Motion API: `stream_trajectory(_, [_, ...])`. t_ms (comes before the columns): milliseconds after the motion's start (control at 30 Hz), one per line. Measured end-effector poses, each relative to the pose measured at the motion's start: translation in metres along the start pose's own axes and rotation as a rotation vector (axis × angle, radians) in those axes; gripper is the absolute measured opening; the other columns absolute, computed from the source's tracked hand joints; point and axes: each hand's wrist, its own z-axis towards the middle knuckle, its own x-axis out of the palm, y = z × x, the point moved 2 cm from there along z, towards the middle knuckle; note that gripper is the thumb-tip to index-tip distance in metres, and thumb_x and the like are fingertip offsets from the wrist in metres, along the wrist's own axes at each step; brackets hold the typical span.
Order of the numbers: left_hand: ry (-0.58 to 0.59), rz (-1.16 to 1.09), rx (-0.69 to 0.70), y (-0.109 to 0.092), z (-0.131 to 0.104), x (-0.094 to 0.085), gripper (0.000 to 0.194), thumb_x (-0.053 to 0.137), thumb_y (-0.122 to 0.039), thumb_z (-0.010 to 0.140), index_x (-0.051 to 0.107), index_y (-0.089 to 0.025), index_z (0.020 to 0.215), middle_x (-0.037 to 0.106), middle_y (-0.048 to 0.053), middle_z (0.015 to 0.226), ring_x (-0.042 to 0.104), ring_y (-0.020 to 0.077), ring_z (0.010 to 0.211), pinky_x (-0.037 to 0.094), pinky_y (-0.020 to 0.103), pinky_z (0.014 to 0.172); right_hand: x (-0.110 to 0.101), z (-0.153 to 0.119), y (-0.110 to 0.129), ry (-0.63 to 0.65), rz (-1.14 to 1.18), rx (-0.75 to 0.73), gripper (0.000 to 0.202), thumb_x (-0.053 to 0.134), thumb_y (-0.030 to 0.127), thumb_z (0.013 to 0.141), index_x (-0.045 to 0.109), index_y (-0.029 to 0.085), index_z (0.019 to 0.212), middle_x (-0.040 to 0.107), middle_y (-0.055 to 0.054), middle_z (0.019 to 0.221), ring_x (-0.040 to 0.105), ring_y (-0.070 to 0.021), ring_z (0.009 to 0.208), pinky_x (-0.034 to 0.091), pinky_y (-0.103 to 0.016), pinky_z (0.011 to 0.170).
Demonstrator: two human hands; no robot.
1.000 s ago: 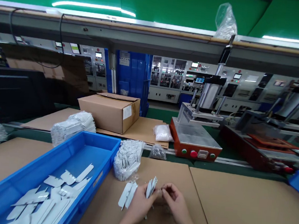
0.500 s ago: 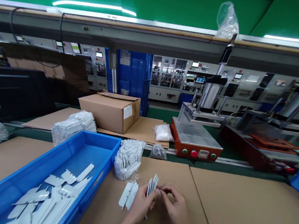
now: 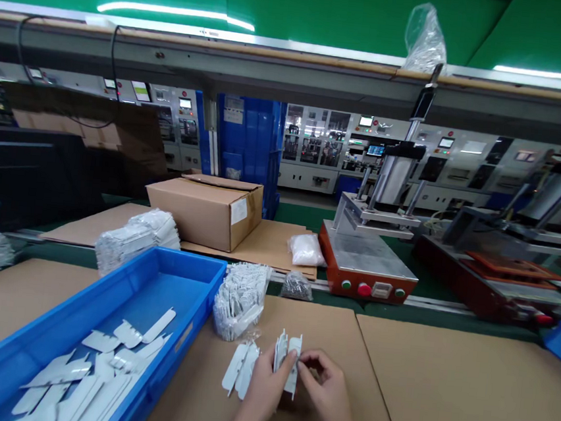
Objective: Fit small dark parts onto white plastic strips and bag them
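Two bare hands work close together above a brown cardboard sheet; the left hand (image 3: 264, 384) clamps a bundle of thin white plastic pieces (image 3: 280, 353), its thumb on a flat white notched piece (image 3: 295, 354) whose long axis points away from the wearer. The right hand (image 3: 330, 389) has its fingertips at that piece's right edge, though their grip is unclear; more white pieces (image 3: 233, 367) lie left of the left hand, beside a long blue plastic tray (image 3: 211, 283).

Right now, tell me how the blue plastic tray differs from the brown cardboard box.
The blue plastic tray is open, showing white plastic pieces inside; flaps cover the brown cardboard box. The tray is long and shallow; the box is compact and deeper. The tray lies nearer, the box farther back. Both are rectangular.
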Motion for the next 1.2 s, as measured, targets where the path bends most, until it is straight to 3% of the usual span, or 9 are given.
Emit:
stream_trajectory(133, [0.135,-0.004,-0.058,0.003,-0.002,0.005,0.037,0.039,-0.05,0.075,0.051,-0.014,0.077,0.047,-0.004,0.045,0.043,0.0085,0.034,0.032,0.018,0.033,-0.004,0.004,-0.006,-0.019,0.119,0.069,0.024,0.063,0.039,0.065,0.058,0.016,0.07,0.062,-0.004,0.07,0.057,-0.0185,0.068,0.045,-0.026,0.063])
stream_trajectory(233, [0.157,0.013,-0.052,0.006,-0.002,0.005,0.035,0.04,-0.049,0.076,0.05,-0.015,0.076,0.043,-0.006,0.042,0.039,0.0067,0.031,0.028,0.016,0.031,-0.006,0.008,-0.009,0.012,0.19,0.128,0.027,0.066,0.039,0.062,0.058,0.016,0.073,0.062,-0.004,0.072,0.057,-0.0188,0.071,0.045,-0.027,0.066])
stream_trajectory(367, [0.139,0.026,-0.053,0.007,-0.002,0.003,0.035,0.04,-0.049,0.075,0.051,-0.015,0.079,0.045,-0.006,0.046,0.041,0.0073,0.033,0.03,0.017,0.033,-0.006,0.009,-0.008,0.058,0.193,0.166,0.028,0.066,0.041,0.061,0.057,0.016,0.068,0.06,-0.002,0.067,0.056,-0.0177,0.066,0.045,-0.027,0.063])
stream_trajectory(600, [0.083,0.098,-0.003,0.001,0.0,-0.001,0.034,0.041,-0.045,0.076,0.054,-0.014,0.075,0.049,-0.003,0.052,0.043,0.0091,0.044,0.035,0.019,0.045,0.0,0.002,-0.001,0.098,0.115,0.059,0.021,0.057,0.038,0.071,0.055,0.017,0.073,0.057,-0.002,0.071,0.053,-0.0159,0.067,0.043,-0.024,0.063])
stream_trajectory(767, [0.087,0.126,0.078,-0.005,0.0,-0.002,0.033,0.041,-0.043,0.076,0.054,-0.013,0.071,0.052,0.0,0.062,0.046,0.0132,0.06,0.036,0.022,0.057,-0.003,0.004,-0.001,0.072,0.145,0.073,0.021,0.062,0.036,0.067,0.056,0.016,0.07,0.058,-0.002,0.069,0.053,-0.0161,0.067,0.044,-0.024,0.063])
stream_trajectory(967, [0.09,0.171,0.077,-0.002,0.0,-0.002,0.03,0.04,-0.04,0.078,0.053,-0.014,0.072,0.052,0.0,0.064,0.046,0.0138,0.062,0.035,0.023,0.059,-0.005,0.006,-0.001,0.122,0.201,0.134,0.02,0.066,0.033,0.062,0.058,0.016,0.066,0.059,-0.001,0.065,0.055,-0.0162,0.065,0.045,-0.026,0.064])
stream_trajectory(1200, [0.154,0.148,0.107,-0.002,-0.001,-0.001,0.031,0.038,-0.039,0.08,0.055,-0.013,0.075,0.054,0.0,0.066,0.047,0.0136,0.064,0.036,0.022,0.061,-0.006,0.008,-0.004,0.049,0.207,0.137,0.023,0.067,0.034,0.06,0.054,0.016,0.066,0.057,-0.001,0.065,0.055,-0.0166,0.065,0.045,-0.025,0.062])
